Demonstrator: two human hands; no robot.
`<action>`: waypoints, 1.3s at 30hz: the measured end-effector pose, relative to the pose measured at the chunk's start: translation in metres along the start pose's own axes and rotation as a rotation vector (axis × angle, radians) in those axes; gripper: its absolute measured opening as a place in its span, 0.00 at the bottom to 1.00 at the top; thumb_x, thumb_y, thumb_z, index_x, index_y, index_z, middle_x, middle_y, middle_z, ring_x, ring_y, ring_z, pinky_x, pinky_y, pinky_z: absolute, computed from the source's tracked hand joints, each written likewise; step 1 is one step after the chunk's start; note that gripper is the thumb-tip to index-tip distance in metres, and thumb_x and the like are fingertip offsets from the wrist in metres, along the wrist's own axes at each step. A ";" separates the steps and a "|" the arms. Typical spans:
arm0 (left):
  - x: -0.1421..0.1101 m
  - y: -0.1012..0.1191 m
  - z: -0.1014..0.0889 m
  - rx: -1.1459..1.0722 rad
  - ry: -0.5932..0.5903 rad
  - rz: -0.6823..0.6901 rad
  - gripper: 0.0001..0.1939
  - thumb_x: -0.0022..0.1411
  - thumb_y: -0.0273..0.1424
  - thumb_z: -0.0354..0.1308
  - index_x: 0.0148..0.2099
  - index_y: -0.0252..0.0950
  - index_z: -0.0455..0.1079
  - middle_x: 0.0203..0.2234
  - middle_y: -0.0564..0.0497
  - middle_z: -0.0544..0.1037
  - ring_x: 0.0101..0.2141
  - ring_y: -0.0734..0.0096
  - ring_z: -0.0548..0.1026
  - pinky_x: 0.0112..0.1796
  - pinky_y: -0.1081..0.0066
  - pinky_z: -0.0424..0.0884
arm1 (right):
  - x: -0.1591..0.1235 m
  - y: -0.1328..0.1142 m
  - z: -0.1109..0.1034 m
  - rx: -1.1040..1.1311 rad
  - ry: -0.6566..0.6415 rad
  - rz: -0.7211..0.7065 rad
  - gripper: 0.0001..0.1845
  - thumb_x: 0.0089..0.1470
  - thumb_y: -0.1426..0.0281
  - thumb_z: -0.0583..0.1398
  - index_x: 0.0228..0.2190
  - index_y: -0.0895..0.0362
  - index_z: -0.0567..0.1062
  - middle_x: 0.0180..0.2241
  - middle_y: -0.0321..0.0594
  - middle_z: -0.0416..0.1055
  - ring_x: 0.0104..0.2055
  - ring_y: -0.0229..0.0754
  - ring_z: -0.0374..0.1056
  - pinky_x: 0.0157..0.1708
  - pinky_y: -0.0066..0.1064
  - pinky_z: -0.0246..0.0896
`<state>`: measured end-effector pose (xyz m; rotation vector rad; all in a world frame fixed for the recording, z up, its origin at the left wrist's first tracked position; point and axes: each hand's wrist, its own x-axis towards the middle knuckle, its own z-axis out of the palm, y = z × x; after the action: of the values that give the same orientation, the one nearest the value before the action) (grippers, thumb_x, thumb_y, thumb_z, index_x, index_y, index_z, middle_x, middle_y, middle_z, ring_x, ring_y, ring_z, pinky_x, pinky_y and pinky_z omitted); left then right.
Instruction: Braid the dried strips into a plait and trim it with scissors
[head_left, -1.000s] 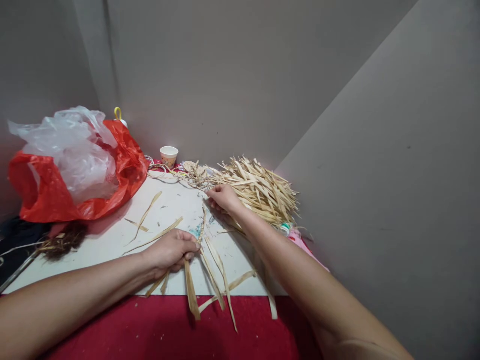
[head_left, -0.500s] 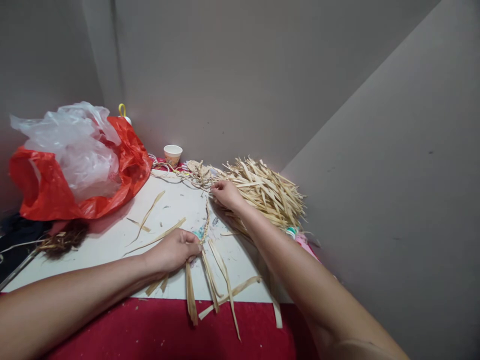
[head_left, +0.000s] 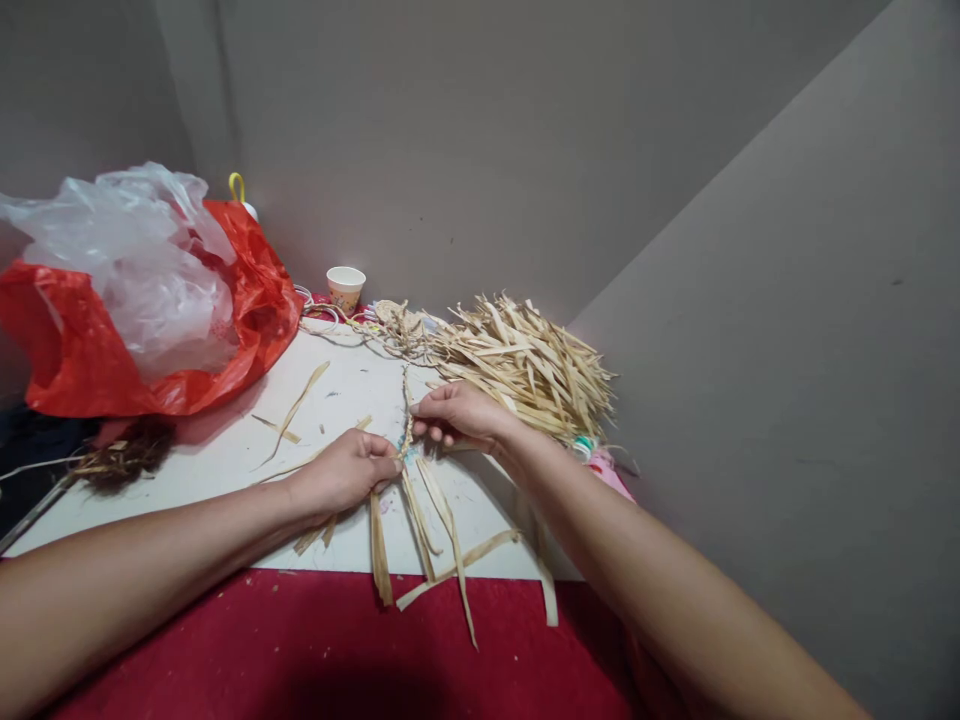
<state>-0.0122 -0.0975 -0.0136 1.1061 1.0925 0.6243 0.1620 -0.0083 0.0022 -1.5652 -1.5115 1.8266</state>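
Note:
A thin straw braid (head_left: 407, 428) runs up the middle of the white board. My left hand (head_left: 358, 467) is closed on its near end, thumb against the fingers, and loose flat strips (head_left: 417, 520) hang down from there. My right hand (head_left: 452, 412) pinches the braid a little farther up, at its right side. Beyond the hands the braid's far part leads towards a tangle of braided cord (head_left: 401, 335). Several cut straw strips (head_left: 451, 520) lie on the board around my left hand, some overhanging the red cloth.
A heap of dry straw strips (head_left: 536, 365) lies at the back right, by the wall. On the left is a red plastic bag (head_left: 112, 385) with a clear bag inside. A paper cup (head_left: 346, 290) stands at the back; a brown fibre brush (head_left: 131, 460) lies at the left edge.
My right hand has come down from the far end of the braid to pinch it close to my left hand. My left hand keeps its hold; the view has tilted slightly.

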 end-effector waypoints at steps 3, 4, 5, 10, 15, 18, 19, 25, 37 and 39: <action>0.001 -0.001 -0.001 0.007 -0.011 0.000 0.11 0.54 0.28 0.53 0.20 0.35 0.60 0.11 0.60 0.59 0.14 0.83 0.49 0.19 0.74 0.44 | -0.002 0.006 0.002 0.180 0.011 -0.004 0.09 0.49 0.75 0.61 0.19 0.63 0.72 0.19 0.38 0.73 0.13 0.28 0.58 0.09 0.18 0.49; 0.001 -0.001 -0.001 0.009 -0.018 0.002 0.11 0.54 0.28 0.53 0.20 0.35 0.60 0.11 0.60 0.59 0.14 0.83 0.49 0.19 0.74 0.44 | -0.003 0.008 0.003 0.237 0.001 -0.011 0.08 0.48 0.75 0.61 0.20 0.63 0.72 0.20 0.39 0.73 0.14 0.28 0.59 0.09 0.17 0.49; 0.002 -0.002 -0.001 0.011 -0.021 0.005 0.11 0.54 0.27 0.53 0.20 0.35 0.60 0.11 0.60 0.59 0.14 0.83 0.50 0.19 0.74 0.44 | -0.005 0.009 0.005 0.292 -0.016 -0.019 0.07 0.47 0.76 0.62 0.20 0.63 0.72 0.20 0.39 0.73 0.14 0.28 0.60 0.09 0.17 0.48; 0.004 -0.005 -0.001 0.005 -0.036 0.022 0.11 0.53 0.27 0.53 0.20 0.35 0.61 0.12 0.59 0.59 0.15 0.83 0.52 0.20 0.73 0.45 | -0.010 0.013 0.014 0.465 -0.044 -0.098 0.06 0.43 0.75 0.64 0.21 0.62 0.70 0.18 0.35 0.69 0.14 0.26 0.56 0.10 0.15 0.47; 0.004 -0.005 -0.002 0.027 -0.013 0.007 0.11 0.54 0.28 0.53 0.21 0.36 0.59 0.11 0.60 0.58 0.14 0.83 0.49 0.21 0.73 0.43 | -0.006 0.014 0.016 0.530 0.070 -0.122 0.07 0.43 0.79 0.62 0.21 0.61 0.68 0.24 0.39 0.74 0.17 0.27 0.60 0.10 0.16 0.49; 0.004 -0.008 -0.002 0.089 -0.020 0.040 0.11 0.53 0.30 0.54 0.21 0.35 0.60 0.12 0.59 0.60 0.15 0.82 0.52 0.21 0.73 0.46 | 0.000 0.012 0.012 0.555 0.177 -0.130 0.05 0.48 0.78 0.61 0.23 0.61 0.69 0.24 0.39 0.73 0.16 0.27 0.60 0.10 0.15 0.50; 0.004 -0.008 -0.002 0.114 -0.031 0.053 0.11 0.53 0.30 0.54 0.21 0.35 0.61 0.13 0.58 0.61 0.16 0.81 0.54 0.22 0.73 0.47 | 0.003 0.011 0.009 0.555 0.225 -0.147 0.04 0.50 0.78 0.60 0.24 0.62 0.70 0.24 0.38 0.73 0.16 0.26 0.59 0.10 0.15 0.50; 0.005 -0.010 -0.002 0.184 -0.062 0.060 0.10 0.52 0.32 0.54 0.22 0.34 0.64 0.14 0.58 0.64 0.18 0.80 0.57 0.24 0.73 0.52 | 0.017 0.008 -0.007 0.569 0.363 -0.285 0.04 0.54 0.78 0.58 0.28 0.63 0.73 0.22 0.37 0.72 0.15 0.25 0.58 0.10 0.15 0.50; 0.010 0.000 -0.007 -0.268 0.096 -0.076 0.11 0.57 0.27 0.52 0.22 0.36 0.59 0.11 0.60 0.56 0.10 0.86 0.45 0.15 0.74 0.36 | 0.048 -0.017 -0.007 0.442 0.430 -0.345 0.10 0.54 0.77 0.60 0.21 0.62 0.71 0.18 0.35 0.69 0.15 0.26 0.61 0.13 0.15 0.59; 0.012 0.002 -0.009 -0.309 0.121 -0.062 0.13 0.58 0.26 0.52 0.22 0.35 0.58 0.11 0.60 0.56 0.10 0.87 0.45 0.15 0.76 0.36 | 0.056 -0.022 -0.006 0.429 0.447 -0.347 0.11 0.55 0.78 0.59 0.21 0.62 0.71 0.17 0.34 0.69 0.14 0.26 0.61 0.13 0.15 0.59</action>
<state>-0.0160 -0.0834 -0.0170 0.7733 1.0863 0.7891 0.1387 0.0463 -0.0079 -1.2917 -1.0250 1.3717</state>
